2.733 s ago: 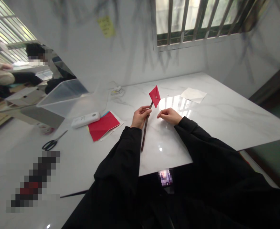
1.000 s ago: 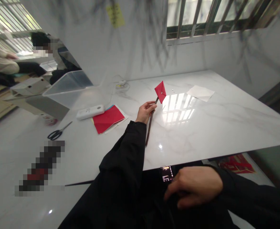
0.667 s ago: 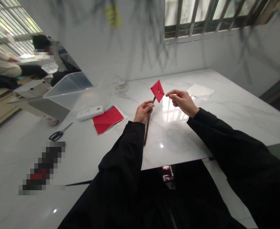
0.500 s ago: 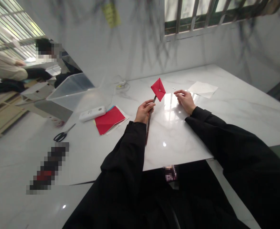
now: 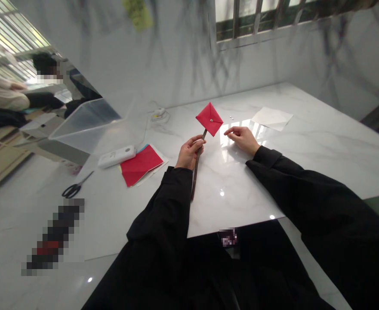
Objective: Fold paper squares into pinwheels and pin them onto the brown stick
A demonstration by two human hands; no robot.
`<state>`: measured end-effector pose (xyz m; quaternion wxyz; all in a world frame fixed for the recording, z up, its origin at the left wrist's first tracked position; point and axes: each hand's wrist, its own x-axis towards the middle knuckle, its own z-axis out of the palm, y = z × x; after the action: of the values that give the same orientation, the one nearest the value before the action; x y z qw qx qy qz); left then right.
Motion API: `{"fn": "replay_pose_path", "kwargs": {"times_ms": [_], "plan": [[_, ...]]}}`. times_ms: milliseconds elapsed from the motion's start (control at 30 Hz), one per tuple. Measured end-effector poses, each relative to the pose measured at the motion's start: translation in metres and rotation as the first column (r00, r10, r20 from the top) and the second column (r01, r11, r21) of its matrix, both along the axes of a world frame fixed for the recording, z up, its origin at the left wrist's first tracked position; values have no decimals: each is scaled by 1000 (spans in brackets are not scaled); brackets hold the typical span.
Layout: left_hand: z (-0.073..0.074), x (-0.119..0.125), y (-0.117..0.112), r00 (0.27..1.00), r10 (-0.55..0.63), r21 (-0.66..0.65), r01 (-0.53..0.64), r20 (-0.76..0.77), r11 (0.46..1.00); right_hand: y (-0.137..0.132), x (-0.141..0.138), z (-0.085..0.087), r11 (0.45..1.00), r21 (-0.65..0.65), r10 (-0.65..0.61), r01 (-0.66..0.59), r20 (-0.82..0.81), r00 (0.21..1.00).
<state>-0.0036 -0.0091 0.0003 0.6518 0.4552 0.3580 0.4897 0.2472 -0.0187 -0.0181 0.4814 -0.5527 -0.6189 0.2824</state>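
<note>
My left hand (image 5: 190,152) is wrapped round a dark brown stick (image 5: 195,174), thumb and fingers closed just below its top. A folded red paper diamond (image 5: 209,118) is on the stick's upper end, with a small shiny bead-like dot at its middle. My right hand (image 5: 243,140) hovers to the right of the diamond, apart from it. Its fingers are curled and pressed together near the thumb; whatever they may hold is too small to make out. Tiny white bits (image 5: 231,117) lie on the table beyond its fingertips.
Left of my arm, a white device (image 5: 116,157) rests against a stack of red and pale paper (image 5: 141,165). Scissors (image 5: 76,185) lie farther left. A white sheet (image 5: 272,118), a cable (image 5: 159,114) and a clear plastic bin (image 5: 86,125) are farther back. Two people sit at far left.
My right hand has moved slightly left and down, closer to the stick. My left hand still grips the stick, and the red diamond has turned a little. The view has shifted slightly.
</note>
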Motion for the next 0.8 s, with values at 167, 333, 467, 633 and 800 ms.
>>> {"fn": "replay_pose_path", "kwargs": {"times_ms": [167,333,467,633,800], "plan": [[1,0,-1,1000,12,-4,-12,26,1000,1,0,-1,1000,19,2,-2,-4,1000],[3,-2,-3,1000,8,-19,-8,8,1000,-3,-3,5,1000,-22,-17,17,16,1000],[4,-3,-4,1000,14,-9,-14,13,1000,-10,-12,10,986,-140,-100,93,-46,994],[5,-1,-4,1000,15,3,-15,22,1000,-16,-22,17,983,-184,-42,25,-88,995],[6,2,-4,1000,-28,40,28,-4,999,-12,-12,20,988,41,-152,147,190,970]]}}
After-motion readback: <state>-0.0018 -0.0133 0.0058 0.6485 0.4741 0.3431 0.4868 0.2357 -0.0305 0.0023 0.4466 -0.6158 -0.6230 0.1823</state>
